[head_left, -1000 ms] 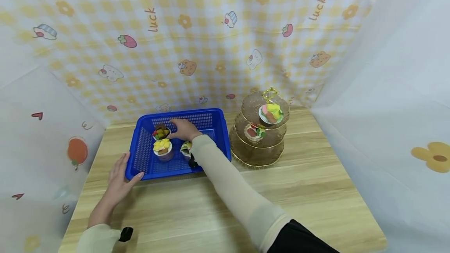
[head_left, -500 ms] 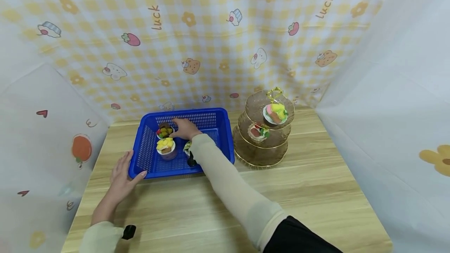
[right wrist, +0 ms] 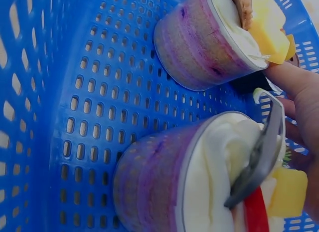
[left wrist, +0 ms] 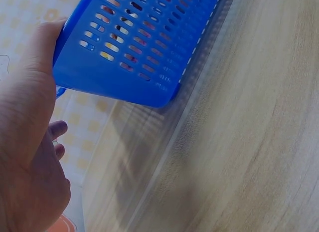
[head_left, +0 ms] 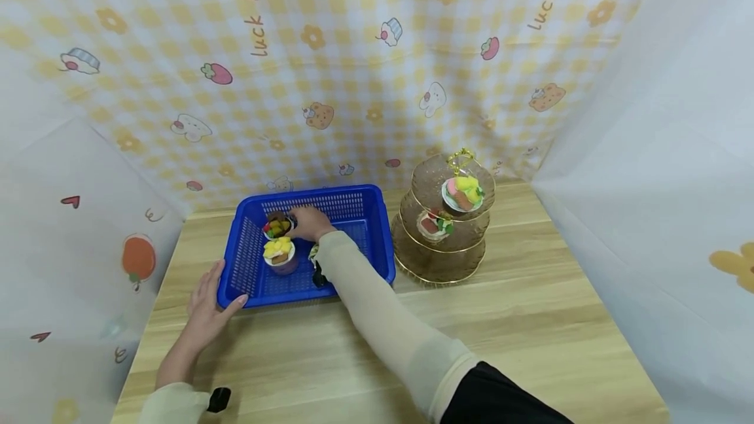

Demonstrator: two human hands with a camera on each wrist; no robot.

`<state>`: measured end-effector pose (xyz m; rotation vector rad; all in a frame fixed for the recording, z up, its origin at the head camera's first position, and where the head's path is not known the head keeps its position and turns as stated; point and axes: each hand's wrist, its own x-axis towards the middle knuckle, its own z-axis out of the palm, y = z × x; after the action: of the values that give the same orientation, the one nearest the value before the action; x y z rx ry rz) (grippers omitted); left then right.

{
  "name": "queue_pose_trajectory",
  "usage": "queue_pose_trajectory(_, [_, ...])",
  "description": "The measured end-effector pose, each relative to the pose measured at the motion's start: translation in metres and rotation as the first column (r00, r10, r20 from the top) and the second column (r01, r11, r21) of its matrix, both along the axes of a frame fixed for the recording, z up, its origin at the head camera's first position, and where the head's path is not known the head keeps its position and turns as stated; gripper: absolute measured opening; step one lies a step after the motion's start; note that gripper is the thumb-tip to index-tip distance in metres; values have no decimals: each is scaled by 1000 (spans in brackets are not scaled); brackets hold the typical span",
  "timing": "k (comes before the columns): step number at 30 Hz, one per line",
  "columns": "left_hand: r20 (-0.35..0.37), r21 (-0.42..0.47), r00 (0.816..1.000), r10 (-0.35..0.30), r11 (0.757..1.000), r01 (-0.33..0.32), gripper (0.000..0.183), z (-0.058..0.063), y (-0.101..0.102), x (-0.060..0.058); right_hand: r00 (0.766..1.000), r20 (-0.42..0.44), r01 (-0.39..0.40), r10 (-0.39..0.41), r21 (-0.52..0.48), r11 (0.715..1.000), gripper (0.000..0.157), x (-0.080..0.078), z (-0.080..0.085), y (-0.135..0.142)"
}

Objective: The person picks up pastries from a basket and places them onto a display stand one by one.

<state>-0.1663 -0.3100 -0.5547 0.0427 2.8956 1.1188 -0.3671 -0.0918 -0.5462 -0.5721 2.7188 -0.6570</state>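
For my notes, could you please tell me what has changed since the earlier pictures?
The right hand has moved slightly left, closer to the dark dessert; its grip is unclear. The left hand stays on the basket; the yellow dessert and stand look unmoved.

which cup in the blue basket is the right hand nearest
The back-left dessert cup, with red and brown on top; the right hand is beside it. The yellow-heaped cup and third cup stand nearer the front.
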Motion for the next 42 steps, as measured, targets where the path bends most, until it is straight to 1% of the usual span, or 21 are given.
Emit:
queue_pose_trajectory(5, [7, 0, 1000, 8, 1000, -8, 95, 0, 2, 1, 1000, 7, 5, -5, -10, 1000, 57, -1, -7, -2])
queue_pose_trajectory(12, [7, 5, 1000, 9, 1000, -9, 95, -3, 1, -1, 999, -39, 8, -8, 3, 1000, 57, 3, -4, -4])
queue_pose_trajectory(19, [-3, 18, 1000, 11, 1000, -11, 94, -1, 2, -1, 994, -108, 15, -9, 52, 999, 47, 4, -4, -11])
queue_pose_trajectory(25, [-11, 23, 1000, 13, 1000, -12, 93, -1, 2, -1, 992, -118, 48, -38, 84, 995, 46, 7, -1, -14])
queue_pose_trajectory(30, [-4, 27, 1000, 18, 999, -18, 94, -1, 3, 0, 992, -122, 51, -38, 104, 993, 47, 8, -2, -15])
queue_pose_trajectory(34, [0, 25, 1000, 19, 999, -19, 94, 0, 3, 0, 993, -120, 29, -18, 96, 995, 47, 6, -4, -12])
queue_pose_trajectory(38, [17, 29, 1000, 21, 999, -22, 94, 0, 3, 0, 995, -100, 12, -6, 63, 998, 44, 2, -5, -7])
queue_pose_trajectory(42, [8, 29, 1000, 19, 999, -19, 94, 0, 2, 0, 993, -116, 5, -1, 37, 999, 43, -2, -3, -2])
